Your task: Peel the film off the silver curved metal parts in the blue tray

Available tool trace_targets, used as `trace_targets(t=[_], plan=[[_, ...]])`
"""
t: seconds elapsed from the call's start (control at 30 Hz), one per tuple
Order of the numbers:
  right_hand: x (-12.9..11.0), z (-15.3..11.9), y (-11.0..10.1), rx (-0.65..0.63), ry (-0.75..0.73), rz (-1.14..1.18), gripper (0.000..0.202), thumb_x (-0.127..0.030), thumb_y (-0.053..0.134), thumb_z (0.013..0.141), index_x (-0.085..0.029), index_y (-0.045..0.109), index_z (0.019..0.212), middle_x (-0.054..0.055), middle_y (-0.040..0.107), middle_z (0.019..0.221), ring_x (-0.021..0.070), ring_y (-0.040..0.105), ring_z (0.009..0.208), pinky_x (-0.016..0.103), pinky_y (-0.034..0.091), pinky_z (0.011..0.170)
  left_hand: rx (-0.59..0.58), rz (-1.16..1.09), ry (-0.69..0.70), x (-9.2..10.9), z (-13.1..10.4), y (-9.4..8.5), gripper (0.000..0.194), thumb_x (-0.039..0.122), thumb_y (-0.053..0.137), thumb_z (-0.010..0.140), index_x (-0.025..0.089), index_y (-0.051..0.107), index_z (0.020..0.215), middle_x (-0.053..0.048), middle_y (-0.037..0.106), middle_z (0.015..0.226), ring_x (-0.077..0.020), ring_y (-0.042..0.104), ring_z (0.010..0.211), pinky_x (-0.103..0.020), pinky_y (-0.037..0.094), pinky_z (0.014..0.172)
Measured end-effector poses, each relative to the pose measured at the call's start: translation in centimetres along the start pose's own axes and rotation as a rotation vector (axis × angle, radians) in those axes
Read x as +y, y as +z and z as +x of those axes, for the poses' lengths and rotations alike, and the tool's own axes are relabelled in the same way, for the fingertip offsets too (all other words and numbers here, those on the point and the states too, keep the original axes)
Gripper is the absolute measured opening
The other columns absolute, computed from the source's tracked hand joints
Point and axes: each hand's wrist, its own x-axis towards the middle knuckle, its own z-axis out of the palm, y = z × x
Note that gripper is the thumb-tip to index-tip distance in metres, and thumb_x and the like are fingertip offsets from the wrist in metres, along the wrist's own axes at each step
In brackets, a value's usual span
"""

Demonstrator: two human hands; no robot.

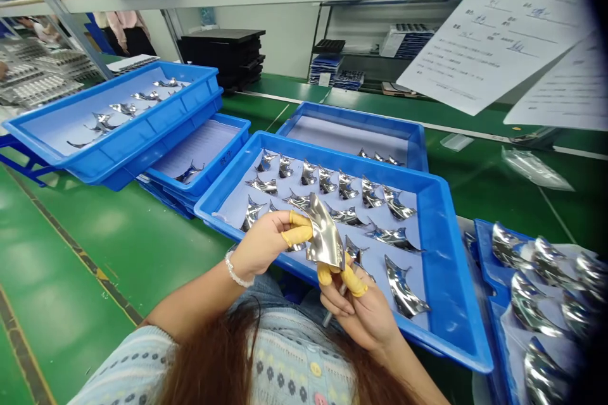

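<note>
A curved, mirror-polished metal part (pixel 325 231) is held up between both hands, above the near edge of a blue tray (pixel 451 228). My left hand (pixel 266 242), with yellow finger cots on thumb and finger, pinches its left edge. Along its lower edge, the yellow-capped fingers of my right hand (pixel 356 304) grip it too. A thin pen-like stick (pixel 329 316) shows under my right hand, partly hidden. Behind the held piece, several similar shiny metal parts (pixel 371 192) lie in rows on the tray's pale liner.
More blue trays with metal parts stand at the left (pixel 156 139), behind (pixel 418 145) and at the right (pixel 498 310). Papers (pixel 489 31) hang at upper right. Plastic bags (pixel 536 168) lie on the green table (pixel 479 171). Another person (pixel 124 31) is at far left.
</note>
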Motion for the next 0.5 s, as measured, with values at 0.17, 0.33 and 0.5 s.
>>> trace_targets(t=[0.17, 0.33, 0.5], plan=[[-0.4, -0.2, -0.4, 0.168, -0.048, -0.218, 0.029, -0.047, 0.068, 0.083, -0.019, 0.06, 0.087, -0.007, 0.038, 0.052, 0.0058, 0.017, 0.043, 0.021, 0.018, 0.042, -0.04, 0.185, -0.027, 1.1, 0.3, -2.0, 0.025, 0.037, 0.065, 0.067, 0.013, 0.058, 0.069, 0.0, 0.056, 0.066, -0.0089, 0.047, 0.059, -0.023, 0.038, 0.059], [-1.6, -0.7, -2.7, 0.279, -0.085, -0.412, 0.036, -0.049, 0.067, 0.082, -0.019, 0.061, 0.101, -0.006, 0.037, 0.049, 0.0086, 0.022, 0.045, 0.022, 0.021, 0.045, 0.132, 1.072, 0.03, 4.7, 1.6, -8.4, 0.021, 0.029, 0.047, 0.079, 0.015, 0.06, 0.087, -0.002, 0.062, 0.079, -0.0117, 0.055, 0.07, -0.022, 0.044, 0.065], [-1.8, -0.7, -4.0, 0.301, -0.027, -0.451, 0.039, -0.054, 0.071, 0.076, -0.019, 0.062, 0.088, -0.006, 0.037, 0.045, 0.0093, 0.023, 0.045, 0.023, 0.025, 0.046, 0.206, 1.634, -0.297, 4.2, 3.8, -12.7, 0.016, 0.021, 0.054, 0.074, 0.013, 0.066, 0.08, -0.01, 0.068, 0.08, -0.0225, 0.063, 0.08, -0.029, 0.047, 0.07]])
